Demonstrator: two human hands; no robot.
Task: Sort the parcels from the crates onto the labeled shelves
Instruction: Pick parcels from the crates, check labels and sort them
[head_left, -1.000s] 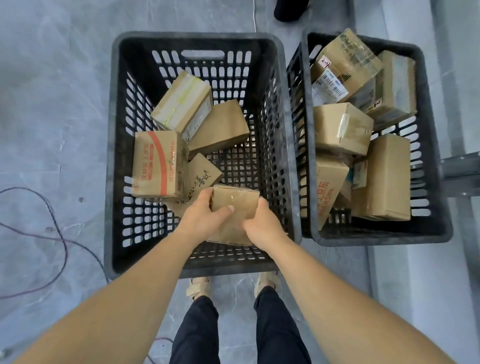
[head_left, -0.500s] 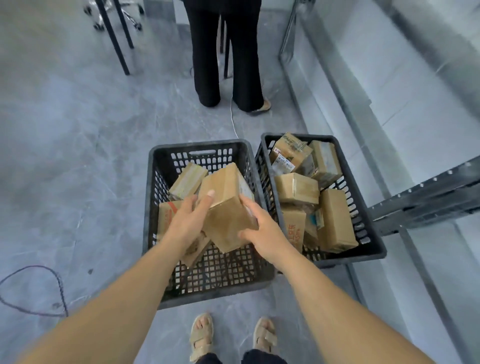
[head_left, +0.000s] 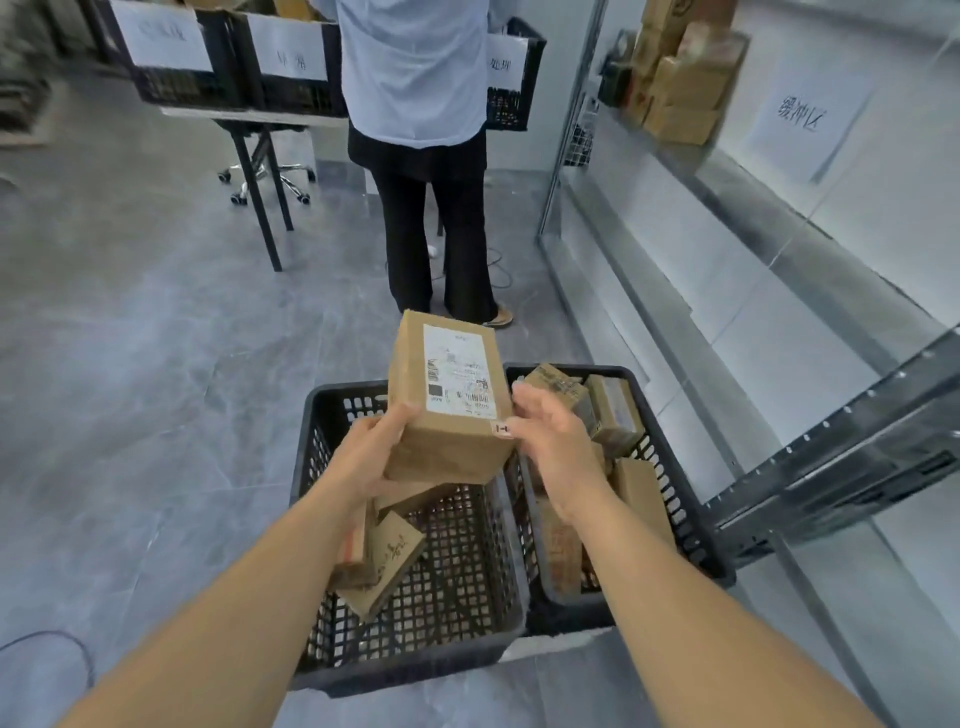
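Here, a brown cardboard parcel with a white shipping label facing up is held in the air above the far edge of the left crate. The left hand grips its near left corner, thumb on the side and fingers underneath, while the right hand rests nearly straight fingers against its near right corner without closing round it. Other parcels lie at the left crate's near left side and fill the right crate touching it; a metal shelf frame runs along the right, and another person stands beyond the crates.
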